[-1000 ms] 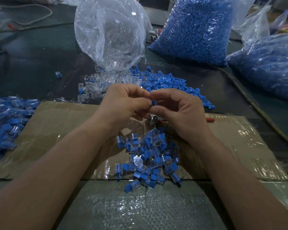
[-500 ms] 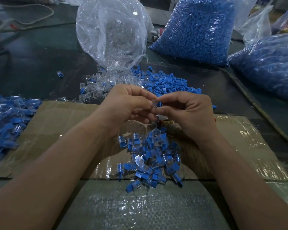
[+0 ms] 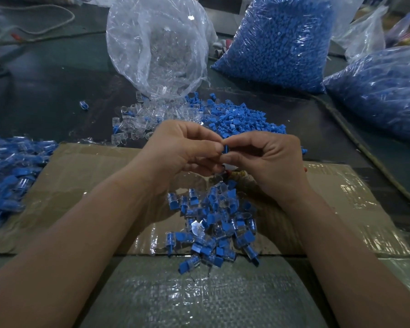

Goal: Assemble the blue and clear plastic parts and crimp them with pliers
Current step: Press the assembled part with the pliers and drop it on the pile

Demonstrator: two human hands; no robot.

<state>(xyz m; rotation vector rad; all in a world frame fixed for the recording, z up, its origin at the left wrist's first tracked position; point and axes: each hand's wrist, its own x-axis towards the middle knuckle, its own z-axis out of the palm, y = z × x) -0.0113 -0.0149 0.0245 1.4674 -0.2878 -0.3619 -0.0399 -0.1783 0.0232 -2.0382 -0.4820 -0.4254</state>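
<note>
My left hand (image 3: 182,150) and my right hand (image 3: 268,162) meet above the cardboard sheet (image 3: 85,176), fingertips together. Both pinch one small blue part (image 3: 225,149) between thumbs and forefingers; any clear part with it is hidden by the fingers. Below the hands lies a pile of assembled blue-and-clear pieces (image 3: 213,223). Loose clear parts (image 3: 137,124) and loose blue parts (image 3: 242,119) lie spread beyond the hands. A bit of the red-handled pliers (image 3: 227,172) shows under my right hand, mostly covered.
An open clear bag (image 3: 156,43) with clear parts stands at the back centre. Two full bags of blue parts (image 3: 277,39) (image 3: 379,91) stand at the back right. Another heap of assembled pieces (image 3: 7,171) lies at the left edge. A cord (image 3: 355,138) runs along the right.
Both hands have stayed together on the small blue part, shifting slightly in the view with small finger movements. The piles have not moved.
</note>
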